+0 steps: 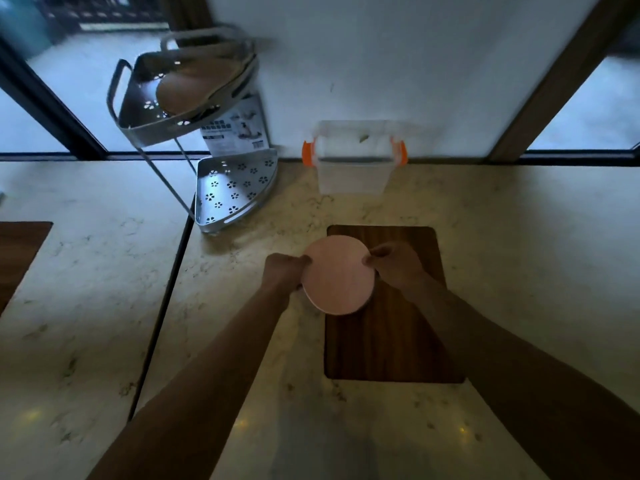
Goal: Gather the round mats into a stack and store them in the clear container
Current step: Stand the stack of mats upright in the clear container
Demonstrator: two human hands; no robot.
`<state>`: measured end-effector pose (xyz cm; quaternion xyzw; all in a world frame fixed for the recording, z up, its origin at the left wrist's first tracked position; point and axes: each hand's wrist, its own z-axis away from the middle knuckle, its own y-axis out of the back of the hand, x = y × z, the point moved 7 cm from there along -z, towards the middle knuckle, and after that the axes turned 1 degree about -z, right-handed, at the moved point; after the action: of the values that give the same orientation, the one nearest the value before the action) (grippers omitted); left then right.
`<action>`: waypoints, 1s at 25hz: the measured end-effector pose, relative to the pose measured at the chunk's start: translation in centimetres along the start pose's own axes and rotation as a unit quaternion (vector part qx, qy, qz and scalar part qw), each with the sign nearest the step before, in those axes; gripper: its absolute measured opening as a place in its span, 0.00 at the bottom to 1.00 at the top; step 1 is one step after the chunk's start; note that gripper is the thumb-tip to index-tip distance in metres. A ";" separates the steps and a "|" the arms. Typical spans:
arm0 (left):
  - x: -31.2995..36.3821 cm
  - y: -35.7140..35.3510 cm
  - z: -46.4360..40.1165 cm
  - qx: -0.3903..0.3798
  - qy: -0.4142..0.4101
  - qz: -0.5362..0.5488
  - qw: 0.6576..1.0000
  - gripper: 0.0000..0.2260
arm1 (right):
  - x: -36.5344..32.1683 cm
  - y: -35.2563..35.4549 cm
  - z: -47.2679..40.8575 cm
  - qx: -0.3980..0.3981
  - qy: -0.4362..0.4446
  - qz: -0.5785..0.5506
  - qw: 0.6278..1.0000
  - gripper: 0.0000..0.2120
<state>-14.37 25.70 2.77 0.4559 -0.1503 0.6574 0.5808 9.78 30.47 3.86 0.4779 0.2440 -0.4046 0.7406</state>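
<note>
Pink round mats (338,274): pinched at opposite edges, left hand (282,271) and right hand (393,264), fingers closed on rims. Risk: stack may slip or fan apart travelling to far clear container (353,168)

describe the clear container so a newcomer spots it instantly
Start at the pale wall between the two windows. At its foot, on the marble counter beyond the wooden board, stands the clear container. It is the only see-through box, with an orange latch on each end, unlike the metal corner rack to its left.

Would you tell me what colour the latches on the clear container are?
The latches on the clear container are orange, seen in the head view.
</note>
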 end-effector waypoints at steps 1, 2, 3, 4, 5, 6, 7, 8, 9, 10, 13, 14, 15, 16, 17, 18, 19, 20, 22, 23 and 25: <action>1.4 -0.7 -0.6 -0.006 -0.005 0.010 1.000 0.09 | -0.7 1.0 -1.1 0.008 0.004 -0.004 1.000 0.10; 3.0 -1.5 -1.3 -0.014 -0.012 0.017 1.000 0.08 | -1.5 2.2 -2.3 0.017 0.010 -0.011 1.000 0.10; 4.7 -2.2 -2.2 -0.019 -0.021 0.023 0.999 0.08 | -2.4 3.3 -3.6 0.024 0.017 -0.017 0.999 0.11; 6.3 -2.8 -3.1 -0.021 -0.032 0.025 0.999 0.08 | -3.4 4.3 -5.0 0.030 0.027 -0.018 0.999 0.11; 8.0 -3.2 -4.1 -0.022 -0.044 0.024 0.998 0.08 | -4.4 5.3 -6.4 0.032 0.038 -0.013 0.999 0.11; 9.8 -3.7 -5.2 -0.023 -0.057 0.023 0.998 0.08 | -5.6 6.2 -7.7 0.033 0.049 -0.013 0.998 0.10; 11.5 -4.1 -6.3 -0.026 -0.070 0.023 0.997 0.08 | -6.7 7.1 -9.1 0.037 0.057 -0.020 0.997 0.09; 13.1 -4.5 -7.3 -0.032 -0.083 0.026 0.996 0.07 | -7.8 8.0 -10.4 0.043 0.066 -0.027 0.997 0.08; 14.5 -4.9 -8.3 -0.040 -0.093 0.031 0.994 0.06 | -9.0 8.8 -11.5 0.049 0.078 -0.029 0.995 0.07; 15.9 -5.2 -9.2 -0.051 -0.103 0.033 0.993 0.04 | -10.1 9.5 -12.4 0.052 0.093 -0.028 0.994 0.06; 20.1 -5.7 -12.4 -0.061 -0.130 0.028 0.989 0.02 | -13.5 11.3 -15.8 0.061 0.137 -0.017 0.988 0.07; 21.3 -5.8 -13.5 -0.057 -0.136 0.027 0.989 0.03 | -14.5 11.9 -17.0 0.073 0.150 -0.005 0.986 0.08; 22.6 -5.8 -14.4 -0.051 -0.142 0.027 0.988 0.04 | -15.4 12.4 -18.1 0.085 0.165 0.007 0.983 0.09; 23.7 -5.9 -15.5 -0.046 -0.150 0.024 0.987 0.05 | -16.3 12.7 -19.3 0.097 0.180 0.021 0.979 0.09; 24.7 -6.0 -16.4 -0.043 -0.160 0.016 0.986 0.06 | -17.1 13.0 -20.2 0.108 0.197 0.040 0.974 0.09; 25.4 -6.1 -17.4 -0.039 -0.171 0.005 0.984 0.06 | -17.7 13.1 -21.1 0.117 0.212 0.059 0.968 0.09; 26.1 -6.2 -18.4 -0.033 -0.185 -0.013 0.982 0.07 | -18.1 13.1 -22.2 0.123 0.225 0.073 0.964 0.09; 26.6 -6.4 -19.4 -0.025 -0.202 -0.043 0.978 0.07 | -18.3 13.1 -23.2 0.126 0.234 0.085 0.960 0.09; 27.2 -7.0 -20.9 -0.002 -0.249 -0.156 0.956 0.05 | -18.1 12.7 -25.1 0.123 0.241 0.111 0.956 0.08; 27.3 -7.4 -21.4 0.011 -0.275 -0.221 0.936 0.05 | -17.8 12.4 -25.9 0.119 0.243 0.122 0.955 0.08; 27.0 -8.4 -22.1 0.028 -0.319 -0.296 0.900 0.07 | -16.9 11.7 -27.3 0.115 0.251 0.135 0.952 0.08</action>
<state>-13.78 61.08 9.00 0.6808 -0.1666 0.2788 0.6566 10.86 63.86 10.94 0.6743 0.3075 -0.1932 0.6430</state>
